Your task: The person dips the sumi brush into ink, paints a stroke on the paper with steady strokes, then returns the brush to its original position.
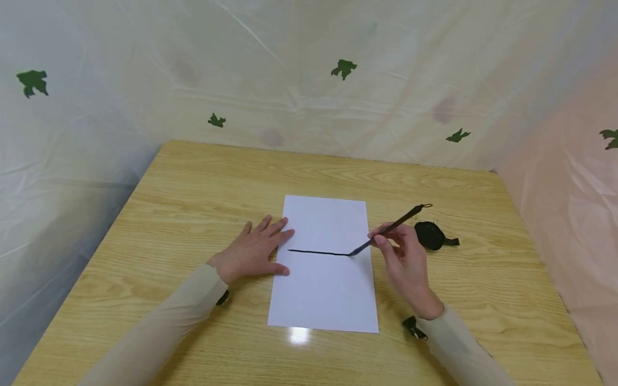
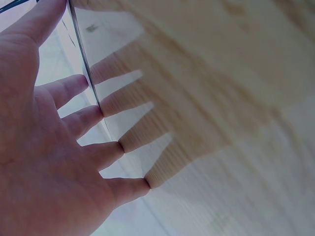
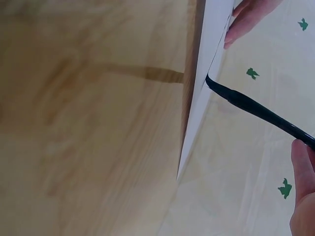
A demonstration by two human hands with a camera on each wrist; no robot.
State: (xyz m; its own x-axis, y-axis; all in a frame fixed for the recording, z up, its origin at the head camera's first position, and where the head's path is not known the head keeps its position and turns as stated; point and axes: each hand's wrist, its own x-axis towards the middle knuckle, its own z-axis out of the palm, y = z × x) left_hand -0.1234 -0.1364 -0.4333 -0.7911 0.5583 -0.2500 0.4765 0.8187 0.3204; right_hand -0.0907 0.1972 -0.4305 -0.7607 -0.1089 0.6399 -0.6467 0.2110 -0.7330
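Note:
A sheet of white paper (image 1: 321,300) lies on the table in front of me, with a thin black line (image 1: 318,252) running across its middle. My right hand (image 1: 406,262) pinches a dark ink brush (image 1: 391,227) between thumb and fingers. In the right wrist view the bent tip of the brush (image 3: 256,108) touches the paper (image 3: 209,44), at the line's right end. On the sheet's left edge rests my left hand (image 1: 256,249), its fingers spread. The left wrist view shows that hand (image 2: 54,142) with fingertips against the surface.
A small black dish-like object (image 1: 429,236) with a short handle lies right of the paper, just beyond my right hand. The wooden table (image 1: 217,171) is bordered at the back and sides by pale sheeting (image 1: 289,69) with green leaf-like shapes.

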